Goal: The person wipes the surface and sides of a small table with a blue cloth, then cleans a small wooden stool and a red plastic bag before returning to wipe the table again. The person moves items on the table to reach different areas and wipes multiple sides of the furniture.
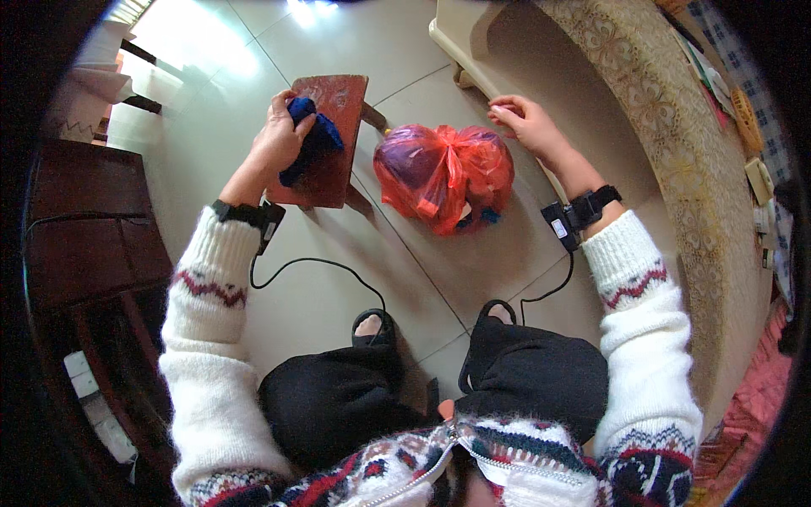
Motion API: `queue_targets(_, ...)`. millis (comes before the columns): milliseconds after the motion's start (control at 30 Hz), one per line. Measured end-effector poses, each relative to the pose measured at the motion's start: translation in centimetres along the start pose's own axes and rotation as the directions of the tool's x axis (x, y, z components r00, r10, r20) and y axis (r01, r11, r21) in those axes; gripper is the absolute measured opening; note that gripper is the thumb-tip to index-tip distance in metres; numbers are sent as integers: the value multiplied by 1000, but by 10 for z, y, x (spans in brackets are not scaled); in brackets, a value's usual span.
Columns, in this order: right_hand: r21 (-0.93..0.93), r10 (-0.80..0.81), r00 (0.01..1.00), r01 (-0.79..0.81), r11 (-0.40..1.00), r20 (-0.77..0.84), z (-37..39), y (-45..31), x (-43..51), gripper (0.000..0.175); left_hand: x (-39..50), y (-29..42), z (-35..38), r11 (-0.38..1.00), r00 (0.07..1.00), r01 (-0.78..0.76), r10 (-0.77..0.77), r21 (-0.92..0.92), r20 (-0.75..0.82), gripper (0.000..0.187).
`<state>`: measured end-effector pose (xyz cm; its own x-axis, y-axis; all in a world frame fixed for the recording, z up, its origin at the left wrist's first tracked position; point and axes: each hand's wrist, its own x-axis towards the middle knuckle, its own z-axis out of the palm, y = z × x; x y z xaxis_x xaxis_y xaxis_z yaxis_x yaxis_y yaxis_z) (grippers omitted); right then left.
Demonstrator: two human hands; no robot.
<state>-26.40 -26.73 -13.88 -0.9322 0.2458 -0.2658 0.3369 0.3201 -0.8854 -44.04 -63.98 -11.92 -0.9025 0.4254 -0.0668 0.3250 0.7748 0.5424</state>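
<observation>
My left hand (279, 139) grips a dark blue cloth (310, 142) over a small reddish-brown wooden stool (332, 152). Part of the cloth hangs against the stool's seat. To the right of the stool, a knotted red plastic bag (443, 177) with filled, bulging sides lies on the tiled floor. My right hand (519, 123) is raised above and right of the bag, fingers curled and near each other. Whether anything small is between those fingertips cannot be told.
A cream plastic chair or frame (466, 60) stands beyond my right hand. Along the right runs a table covered with a patterned cloth (640, 95), bearing a small yellow basket (746, 119). Dark wooden furniture (89, 247) stands at the left. Black cables run from both wrist devices.
</observation>
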Motion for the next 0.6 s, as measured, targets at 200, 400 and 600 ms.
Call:
queue_targets(200, 51, 218, 943, -212, 976, -253, 12, 100, -25, 61, 9, -22, 23, 940, 999, 22, -32, 341, 25, 74)
queue_targets(400, 77, 304, 917, -295, 953, -260, 25, 125, -32, 90, -11, 39, 41, 740, 933, -51, 274, 670, -232, 79)
queue_targets(600, -98, 231, 924, -271, 958, -305, 35, 116, -17, 102, -64, 107, 84, 879, 879, -475, 473, 41, 58, 43)
